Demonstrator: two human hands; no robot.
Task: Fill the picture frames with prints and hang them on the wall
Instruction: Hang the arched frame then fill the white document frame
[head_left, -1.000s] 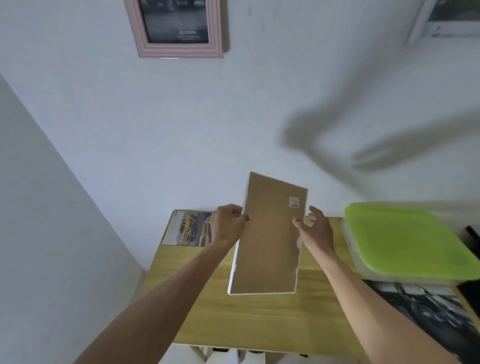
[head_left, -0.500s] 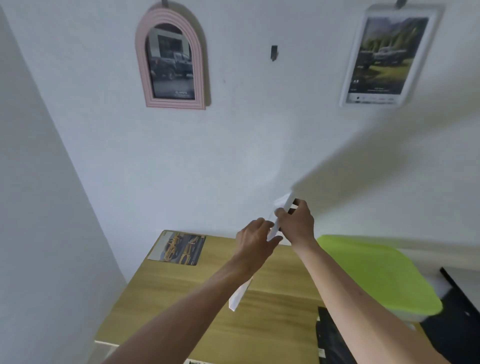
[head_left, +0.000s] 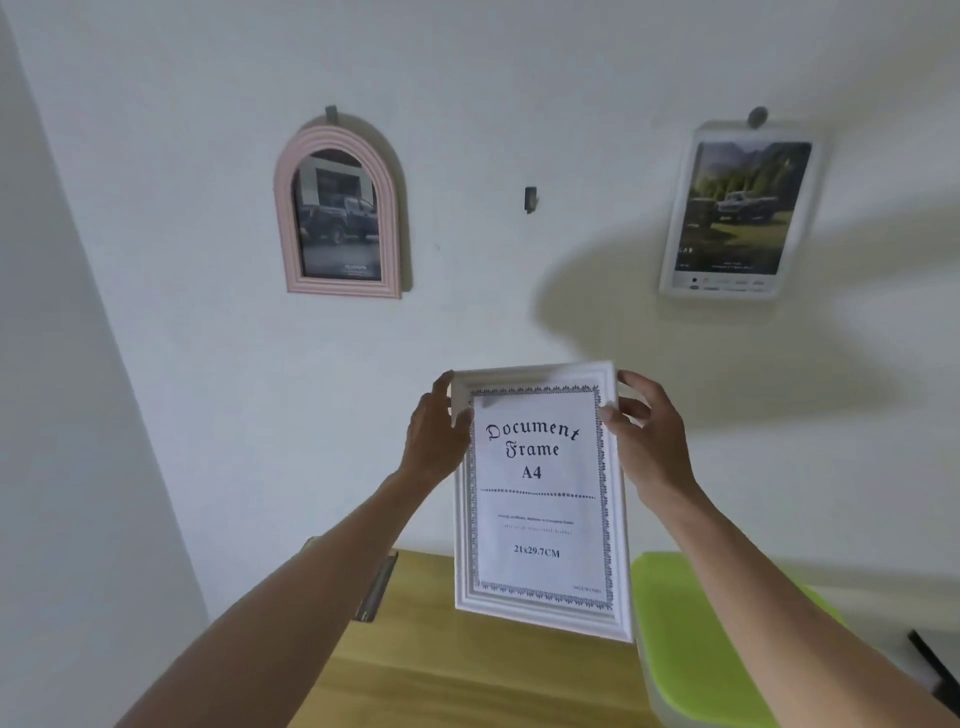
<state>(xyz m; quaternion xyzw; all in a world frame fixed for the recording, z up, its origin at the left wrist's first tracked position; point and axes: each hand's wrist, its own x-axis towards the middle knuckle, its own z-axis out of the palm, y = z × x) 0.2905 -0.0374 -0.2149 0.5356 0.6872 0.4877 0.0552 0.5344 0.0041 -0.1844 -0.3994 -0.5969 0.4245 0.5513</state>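
Held upright between both sets of fingers, above the wooden table (head_left: 467, 670): a white moulded rectangular frame (head_left: 540, 499) showing its "Document Frame A4" insert. Left hand (head_left: 434, 431) pinching the upper left edge, right hand (head_left: 649, 441) gripping the upper right edge, fingers loosely spread. Well above the fingertips, a small dark wall hook (head_left: 530, 199), between a pink arched frame (head_left: 340, 208) and a white rectangular frame (head_left: 737, 208).

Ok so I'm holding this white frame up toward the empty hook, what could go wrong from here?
1. The white frame shows the stock "Document Frame A4" sheet, not a visible print, so it may get hung unfilled.
2. The left hand and right hand pinch only its top corners; the bottom could swing or slip from that grip.
3. The free hook is small, and the frame's back faces away, so catching it is blind.
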